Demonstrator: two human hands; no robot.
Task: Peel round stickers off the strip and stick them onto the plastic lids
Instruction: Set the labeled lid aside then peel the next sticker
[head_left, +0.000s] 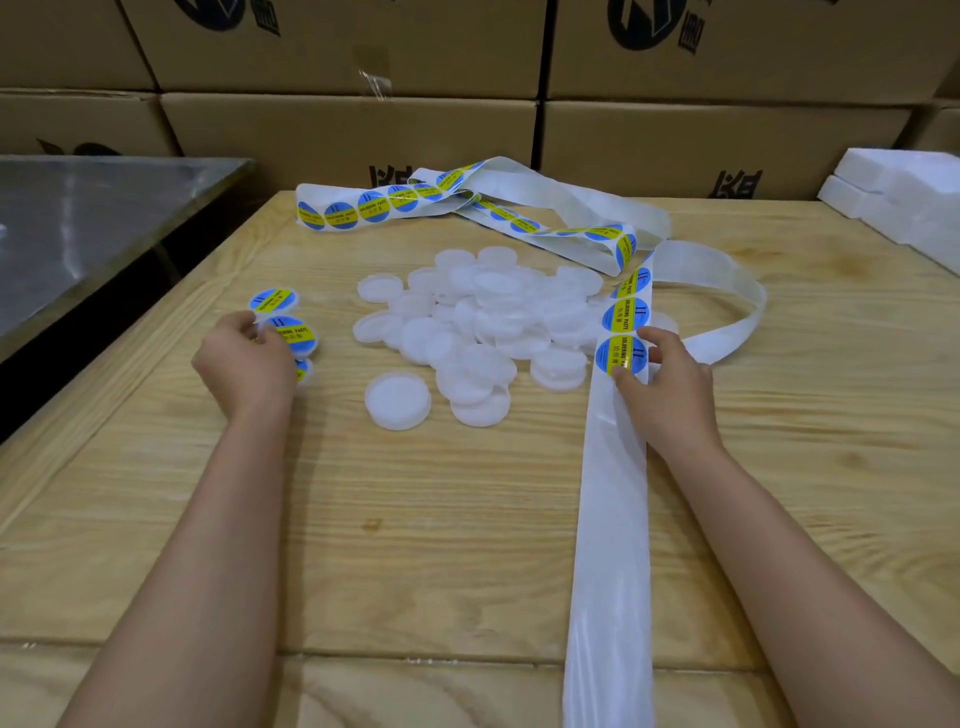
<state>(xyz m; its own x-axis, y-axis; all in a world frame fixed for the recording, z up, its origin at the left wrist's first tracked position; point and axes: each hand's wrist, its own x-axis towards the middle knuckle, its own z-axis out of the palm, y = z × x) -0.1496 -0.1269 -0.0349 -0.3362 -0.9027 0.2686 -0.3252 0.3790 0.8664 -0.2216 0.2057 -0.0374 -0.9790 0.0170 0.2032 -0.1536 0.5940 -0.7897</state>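
With my left hand (244, 358) gripping a labelled white plastic lid (296, 332) at left, I'd have my right hand (670, 379), pinching the near blue-and-yellow round sticker (618, 353), peel it slowly off the glossy white strip (610, 519).

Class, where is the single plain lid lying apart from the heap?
Head view: the lone lid lies on the table, just off the near-left edge of the pile, between the left hand holding a labelled lid and the right hand pinching a sticker.
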